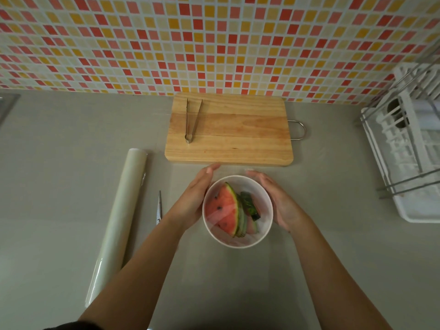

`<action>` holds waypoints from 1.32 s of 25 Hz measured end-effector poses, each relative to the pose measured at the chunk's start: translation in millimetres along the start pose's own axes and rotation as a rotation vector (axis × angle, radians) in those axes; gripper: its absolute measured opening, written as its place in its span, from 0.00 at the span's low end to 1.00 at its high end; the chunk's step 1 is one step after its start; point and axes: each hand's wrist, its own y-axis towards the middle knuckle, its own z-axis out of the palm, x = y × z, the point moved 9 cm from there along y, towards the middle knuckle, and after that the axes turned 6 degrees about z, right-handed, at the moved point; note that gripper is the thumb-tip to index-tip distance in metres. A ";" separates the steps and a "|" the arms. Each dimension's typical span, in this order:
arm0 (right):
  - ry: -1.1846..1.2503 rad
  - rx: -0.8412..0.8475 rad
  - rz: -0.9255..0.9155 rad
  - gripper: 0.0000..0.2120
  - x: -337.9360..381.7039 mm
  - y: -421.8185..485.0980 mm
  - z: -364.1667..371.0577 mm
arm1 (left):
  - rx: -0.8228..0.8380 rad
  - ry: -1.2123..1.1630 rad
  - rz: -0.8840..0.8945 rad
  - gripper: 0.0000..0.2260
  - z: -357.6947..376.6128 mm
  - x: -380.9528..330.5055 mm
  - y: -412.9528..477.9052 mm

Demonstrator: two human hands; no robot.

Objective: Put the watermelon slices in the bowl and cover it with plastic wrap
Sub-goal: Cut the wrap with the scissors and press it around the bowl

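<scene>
A white bowl (266, 198) stands on the counter in front of the cutting board. Watermelon slices (225, 209) lie inside it, red flesh with green rind. A clear sheet of plastic wrap (221, 228) lies over the bowl's top, showing only as faint glare. My left hand (194, 196) rests flat against the bowl's left side. My right hand (277, 201) rests flat against its right side. Both hands have straight fingers pressing the wrap down along the bowl's wall. The roll of plastic wrap (120, 217) lies to the left.
A wooden cutting board (238, 132) with metal tongs (191, 121) on it sits behind the bowl. Scissors (159, 208) lie between the roll and my left forearm. A white dish rack (409, 148) stands at the right edge. The tiled wall runs along the back.
</scene>
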 end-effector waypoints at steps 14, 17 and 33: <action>-0.255 -0.192 -0.113 0.27 6.8 3.0 5.5 | -0.173 0.320 0.164 0.24 3.3 -12.5 -10.5; -0.359 -0.270 -0.144 0.29 13.5 -1.5 3.3 | -0.196 0.439 0.187 0.29 1.7 -14.5 -8.8; -0.702 -0.699 0.052 0.51 17.2 -16.4 -15.1 | -0.333 0.810 0.157 0.44 -6.4 -20.6 -5.3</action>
